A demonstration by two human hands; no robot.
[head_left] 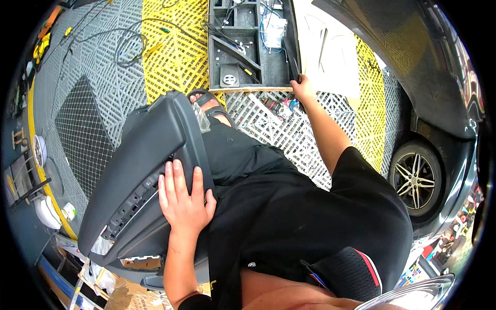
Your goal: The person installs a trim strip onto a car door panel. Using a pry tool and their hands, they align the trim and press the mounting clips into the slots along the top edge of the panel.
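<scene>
A dark grey car door panel [142, 150] leans against my left side, with a row of clip slots and openings along its middle. My left hand [186, 201] lies flat on it with the fingers stretched out. Ahead of me lies a shallow box [275, 81] with black foam compartments holding cables, small parts and a clear plastic bag [273, 32]. My right arm reaches forward, and my right hand [303, 89] is closed around the near right corner of this box. Some of those fingers are hidden by the hand itself.
A car with a wheel [415, 176] stands at the right. Small tools and parts [281, 107] lie on the grating near the box. A black cable [129, 49] coils on the floor, with a dark mat [85, 132] farther left. Cardboard [134, 294] lies at the lower left.
</scene>
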